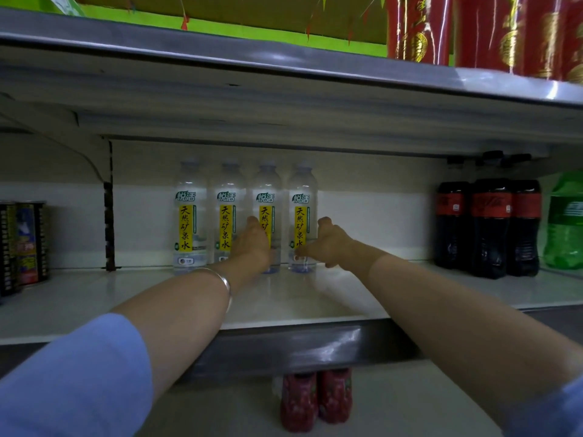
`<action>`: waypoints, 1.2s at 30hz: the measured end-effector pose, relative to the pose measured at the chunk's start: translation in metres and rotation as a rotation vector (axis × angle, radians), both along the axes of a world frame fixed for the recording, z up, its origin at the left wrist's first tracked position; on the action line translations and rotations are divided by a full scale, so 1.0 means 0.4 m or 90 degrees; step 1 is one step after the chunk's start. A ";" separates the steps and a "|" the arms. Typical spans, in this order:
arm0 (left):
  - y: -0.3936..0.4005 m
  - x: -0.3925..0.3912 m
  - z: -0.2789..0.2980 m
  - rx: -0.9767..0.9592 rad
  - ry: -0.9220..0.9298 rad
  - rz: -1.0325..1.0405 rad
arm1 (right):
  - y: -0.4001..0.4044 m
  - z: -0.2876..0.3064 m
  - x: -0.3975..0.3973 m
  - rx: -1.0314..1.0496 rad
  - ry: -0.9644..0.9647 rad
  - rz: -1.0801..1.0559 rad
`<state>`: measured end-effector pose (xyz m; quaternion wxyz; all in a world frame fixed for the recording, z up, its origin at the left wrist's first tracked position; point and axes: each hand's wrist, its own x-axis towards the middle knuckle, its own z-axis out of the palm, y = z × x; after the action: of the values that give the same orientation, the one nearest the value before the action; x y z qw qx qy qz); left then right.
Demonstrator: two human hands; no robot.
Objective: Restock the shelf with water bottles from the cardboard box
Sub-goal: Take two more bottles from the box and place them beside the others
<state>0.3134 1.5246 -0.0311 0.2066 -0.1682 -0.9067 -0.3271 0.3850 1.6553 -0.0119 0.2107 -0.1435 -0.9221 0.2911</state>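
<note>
Shelf (315, 298): four water bottles (246, 216) in row at back; left hand (254, 244) grips third, right hand (328, 244) grips fourth; front space unfilled; cardboard box unseen

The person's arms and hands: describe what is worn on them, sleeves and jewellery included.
Both forearms are bare from above the elbow down. Each upper arm carries a light blue sleeve: the left sleeve fills the lower left corner, and only an edge of the right sleeve shows at the lower right. A plain silver bangle circles the left wrist. The left hand and right hand wear no gloves; no rings are visible.
</note>
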 end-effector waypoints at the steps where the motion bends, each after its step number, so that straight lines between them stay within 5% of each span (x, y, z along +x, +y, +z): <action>1: 0.000 0.000 -0.001 -0.002 0.001 0.002 | 0.000 0.000 0.007 -0.010 0.001 0.005; 23: -0.014 0.035 0.024 0.050 -0.007 -0.039 | 0.047 -0.024 0.153 -0.126 -0.015 0.046; 36: -0.009 0.053 0.024 -0.072 0.023 -0.060 | -0.006 -0.026 0.188 -0.037 -0.012 0.034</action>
<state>0.3345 1.5209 -0.0217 0.1975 -0.2279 -0.9109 -0.2818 0.4603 1.6530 -0.0225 0.1897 -0.1279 -0.9187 0.3221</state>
